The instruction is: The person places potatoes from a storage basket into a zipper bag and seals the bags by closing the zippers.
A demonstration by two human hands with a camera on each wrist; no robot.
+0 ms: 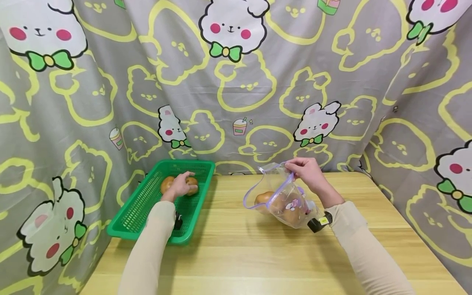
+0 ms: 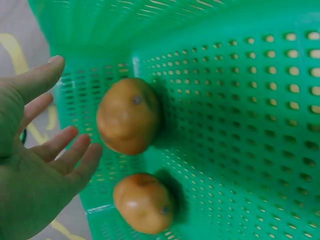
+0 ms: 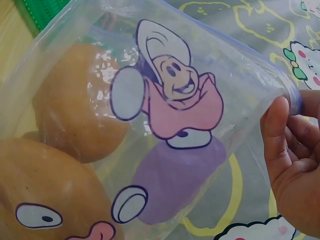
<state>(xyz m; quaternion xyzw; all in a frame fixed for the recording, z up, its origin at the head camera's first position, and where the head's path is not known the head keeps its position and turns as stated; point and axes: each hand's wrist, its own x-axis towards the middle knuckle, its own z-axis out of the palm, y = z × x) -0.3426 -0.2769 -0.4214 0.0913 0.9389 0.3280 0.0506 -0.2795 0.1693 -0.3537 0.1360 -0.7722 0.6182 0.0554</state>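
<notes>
Two round orange-brown fruits lie in a green plastic basket (image 1: pixel 125 229); the left wrist view shows a larger fruit (image 2: pixel 128 116) and a smaller fruit (image 2: pixel 144 203) a little apart. Over them reaches my left hand (image 1: pixel 179 186), fingers spread and holding nothing, beside the larger fruit. My right hand (image 1: pixel 307 172) pinches the purple-edged rim of a clear plastic bag (image 1: pixel 282 196) between thumb and fingers. The bag's mouth gapes toward the left. Inside it are at least two more orange-brown fruits (image 3: pixel 82 105), seen through its cartoon-printed side.
Both the basket and the bag are on a light wooden table (image 1: pixel 228 254). A grey curtain (image 1: pixel 243 94) with cartoon figures hangs behind it and along both sides. A small black device (image 1: pixel 319 222) is worn at the right wrist.
</notes>
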